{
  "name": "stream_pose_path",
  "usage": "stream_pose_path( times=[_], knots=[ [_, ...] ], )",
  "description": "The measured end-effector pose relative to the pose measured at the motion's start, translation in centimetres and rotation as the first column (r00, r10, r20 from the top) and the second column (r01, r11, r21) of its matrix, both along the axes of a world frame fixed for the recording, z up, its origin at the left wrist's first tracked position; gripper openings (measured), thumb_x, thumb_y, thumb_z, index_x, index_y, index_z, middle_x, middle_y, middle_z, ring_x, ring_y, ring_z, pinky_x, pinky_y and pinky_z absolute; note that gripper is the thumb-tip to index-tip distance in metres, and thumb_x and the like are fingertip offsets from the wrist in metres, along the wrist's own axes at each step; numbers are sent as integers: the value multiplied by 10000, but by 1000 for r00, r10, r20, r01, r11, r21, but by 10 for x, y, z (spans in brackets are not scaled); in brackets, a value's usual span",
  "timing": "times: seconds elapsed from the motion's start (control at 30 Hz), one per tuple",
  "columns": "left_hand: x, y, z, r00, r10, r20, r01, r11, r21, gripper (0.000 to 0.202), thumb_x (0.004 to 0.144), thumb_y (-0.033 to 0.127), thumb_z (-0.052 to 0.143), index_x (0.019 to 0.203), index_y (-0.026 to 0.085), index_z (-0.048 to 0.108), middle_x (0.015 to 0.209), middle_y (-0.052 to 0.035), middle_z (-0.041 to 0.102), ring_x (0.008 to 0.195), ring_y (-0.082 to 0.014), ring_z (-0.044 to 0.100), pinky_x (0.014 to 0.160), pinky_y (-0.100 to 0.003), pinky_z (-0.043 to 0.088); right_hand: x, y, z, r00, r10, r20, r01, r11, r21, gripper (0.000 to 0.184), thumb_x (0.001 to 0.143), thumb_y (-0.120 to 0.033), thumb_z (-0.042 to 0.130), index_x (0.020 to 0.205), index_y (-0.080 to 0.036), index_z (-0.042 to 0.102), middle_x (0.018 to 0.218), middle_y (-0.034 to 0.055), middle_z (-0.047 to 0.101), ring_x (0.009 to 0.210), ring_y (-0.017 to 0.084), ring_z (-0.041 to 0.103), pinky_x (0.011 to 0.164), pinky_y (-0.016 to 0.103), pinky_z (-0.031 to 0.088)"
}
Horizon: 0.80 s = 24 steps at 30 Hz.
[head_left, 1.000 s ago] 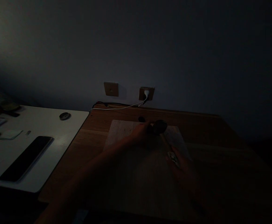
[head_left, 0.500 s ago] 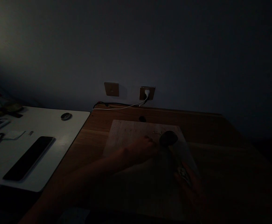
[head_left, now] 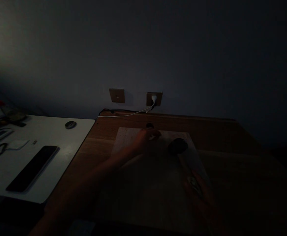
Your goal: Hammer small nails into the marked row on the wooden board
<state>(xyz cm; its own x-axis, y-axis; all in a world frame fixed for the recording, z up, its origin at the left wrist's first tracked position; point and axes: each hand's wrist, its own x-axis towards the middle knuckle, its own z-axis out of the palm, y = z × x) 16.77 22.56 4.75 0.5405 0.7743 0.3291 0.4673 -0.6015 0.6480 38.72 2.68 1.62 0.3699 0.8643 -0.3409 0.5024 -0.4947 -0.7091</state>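
Note:
The scene is very dim. A pale board (head_left: pixel 131 137) lies on a brown wooden desk (head_left: pixel 101 131). My left hand (head_left: pixel 145 141) reaches to the board's far edge, fingers pinched together on something small I cannot make out. My right hand (head_left: pixel 199 193) is closed round the handle of a mallet; the mallet's dark rounded head (head_left: pixel 177 146) rests on the board to the right of my left hand. A small dark round thing (head_left: pixel 149 125) sits just beyond the board.
A white table (head_left: pixel 47 131) adjoins on the left, bearing a black phone (head_left: pixel 32 167), a small round object (head_left: pixel 71 124), cables and clutter. On the wall are a switch (head_left: pixel 117 95) and a socket (head_left: pixel 154 98) with a white plug and cable.
My left hand moved back up to the board's far edge after dipping toward me. The mallet head shifted right and nearer to me a second ago, then stayed put.

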Motion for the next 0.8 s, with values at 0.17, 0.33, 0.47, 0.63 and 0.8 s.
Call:
stream_pose_path(
  times=[0.17,0.33,0.47,0.63,0.8],
  knots=[
    [-1,23,-26,998,51,-32,-54,993,-105,337,861,98,622,1166,180,738,1073,-59,758,952,-189,712,893,-298,545,-3,1,3,999,-38,-26,39,999,10,991,804,-794,467,1572,-173,383,1569,186,483,1454,405,423,1208,571,299],
    [-2,28,-36,998,34,-54,-38,996,-77,306,874,114,634,1147,174,759,1108,-81,761,1016,-211,716,944,-309,534,3,1,-2,999,-35,10,35,999,-21,906,802,-788,498,1506,-218,487,1607,155,439,1483,422,366,1213,602,266],
    [-5,26,-34,999,22,-30,-24,995,-101,222,892,139,643,1067,175,775,1079,-61,781,1003,-203,727,943,-296,537,8,0,-5,999,-33,5,33,999,-43,946,771,-840,490,1488,-222,509,1600,158,448,1493,402,359,1227,567,254],
    [-5,21,-30,998,35,-54,-39,996,-76,236,889,102,628,1069,172,763,1092,-53,780,1024,-197,724,955,-290,529,6,1,-5,1000,-16,-26,15,999,-45,919,789,-805,491,1509,-233,487,1587,138,474,1466,388,411,1206,554,309],
    [-4,20,-31,996,21,-88,-25,998,-52,221,884,80,634,1055,161,748,1075,-54,776,1012,-188,718,934,-277,527,0,0,-5,998,-58,36,56,997,52,864,815,-756,469,1472,-201,538,1537,142,537,1430,382,465,1187,540,352]
  ],
)
